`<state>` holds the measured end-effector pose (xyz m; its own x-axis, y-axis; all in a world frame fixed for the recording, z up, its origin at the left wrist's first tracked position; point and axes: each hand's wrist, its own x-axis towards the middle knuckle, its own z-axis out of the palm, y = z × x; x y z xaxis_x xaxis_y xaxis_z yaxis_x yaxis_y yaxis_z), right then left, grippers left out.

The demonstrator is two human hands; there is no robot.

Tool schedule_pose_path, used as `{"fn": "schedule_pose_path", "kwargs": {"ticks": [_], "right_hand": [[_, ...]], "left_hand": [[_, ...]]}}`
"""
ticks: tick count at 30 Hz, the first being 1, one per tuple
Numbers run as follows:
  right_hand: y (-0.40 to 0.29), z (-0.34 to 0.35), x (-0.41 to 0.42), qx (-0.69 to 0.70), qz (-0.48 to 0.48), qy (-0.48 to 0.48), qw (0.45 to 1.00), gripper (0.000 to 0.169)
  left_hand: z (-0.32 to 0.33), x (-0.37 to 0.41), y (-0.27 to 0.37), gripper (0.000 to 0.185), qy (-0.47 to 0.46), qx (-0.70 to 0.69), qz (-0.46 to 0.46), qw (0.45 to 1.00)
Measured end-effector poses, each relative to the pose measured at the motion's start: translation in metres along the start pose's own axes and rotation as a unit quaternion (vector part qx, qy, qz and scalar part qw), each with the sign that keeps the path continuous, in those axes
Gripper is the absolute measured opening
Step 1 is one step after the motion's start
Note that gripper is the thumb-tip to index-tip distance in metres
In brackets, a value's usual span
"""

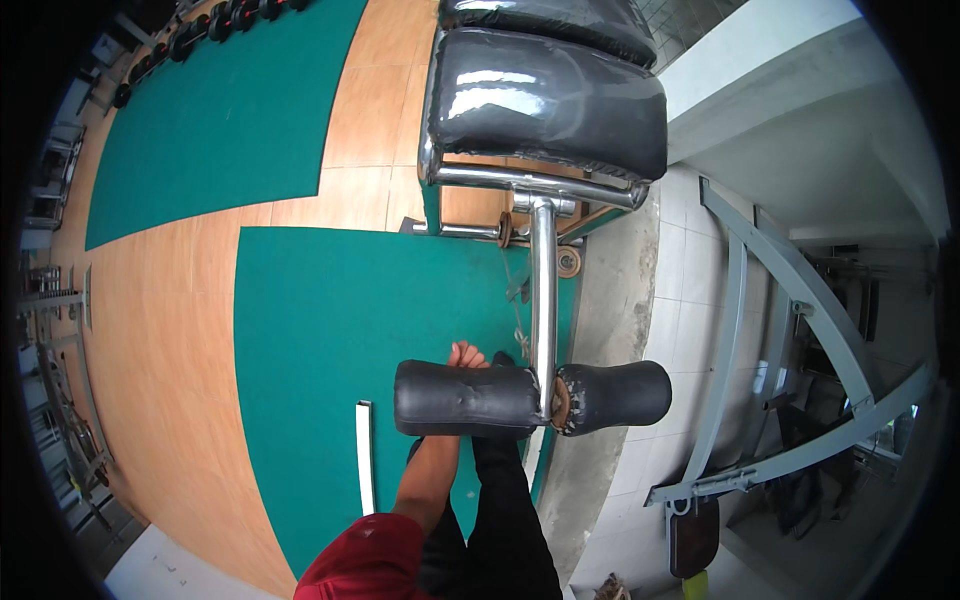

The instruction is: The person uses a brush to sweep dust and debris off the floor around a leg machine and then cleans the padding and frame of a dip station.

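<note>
My left hand shows just beyond the left roller pad, a black padded cylinder. The forearm passes beneath this pad, which hides the wrist and part of the palm. The visible fingers are curled; whether they grip the pad is not clear. To the right sits a second roller pad, its inner end worn and flaking. Between the two pads runs a chrome bar, rising to the frame of a bench with a glossy black padded seat. My right hand is out of view.
A green mat lies under the bench; another mat is at upper left near a row of dumbbells. A white metal tube stands left of my arm. At right are a concrete ledge and a grey steel frame.
</note>
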<state>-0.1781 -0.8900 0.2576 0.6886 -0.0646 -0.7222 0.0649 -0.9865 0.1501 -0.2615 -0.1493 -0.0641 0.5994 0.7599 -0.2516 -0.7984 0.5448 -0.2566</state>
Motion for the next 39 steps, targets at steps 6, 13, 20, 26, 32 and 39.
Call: {"fn": "schedule_pose_path", "kwargs": {"ticks": [6, 13, 20, 26, 32, 39], "right_hand": [[-0.077, -0.017, 0.015, 0.103, 0.031, -0.033, 0.994, 0.052], [-0.114, -0.048, 0.018, 0.147, 0.038, -0.048, 0.987, 0.049], [-0.132, -0.074, 0.023, 0.177, 0.035, -0.048, 0.983, 0.047], [-0.155, -0.079, 0.019, 0.201, 0.032, -0.056, 0.978, 0.045], [-0.160, -0.084, 0.015, 0.237, -0.007, -0.051, 0.970, 0.043], [-0.134, -0.061, 0.037, 0.235, 0.050, -0.068, 0.968, 0.045]], "left_hand": [[0.002, -0.005, -0.003, 0.019, 0.005, -0.031, -0.045, 0.998], [0.027, -0.006, -0.006, 0.015, 0.036, -0.085, -0.062, 0.994], [0.017, -0.011, 0.000, 0.021, 0.035, -0.068, -0.079, 0.994], [0.014, -0.017, -0.001, 0.031, 0.084, -0.050, -0.059, 0.993], [-0.014, -0.021, 0.000, 0.038, 0.064, -0.018, -0.083, 0.994], [0.011, -0.042, 0.006, 0.026, 0.085, 0.084, -0.131, 0.984]]}}
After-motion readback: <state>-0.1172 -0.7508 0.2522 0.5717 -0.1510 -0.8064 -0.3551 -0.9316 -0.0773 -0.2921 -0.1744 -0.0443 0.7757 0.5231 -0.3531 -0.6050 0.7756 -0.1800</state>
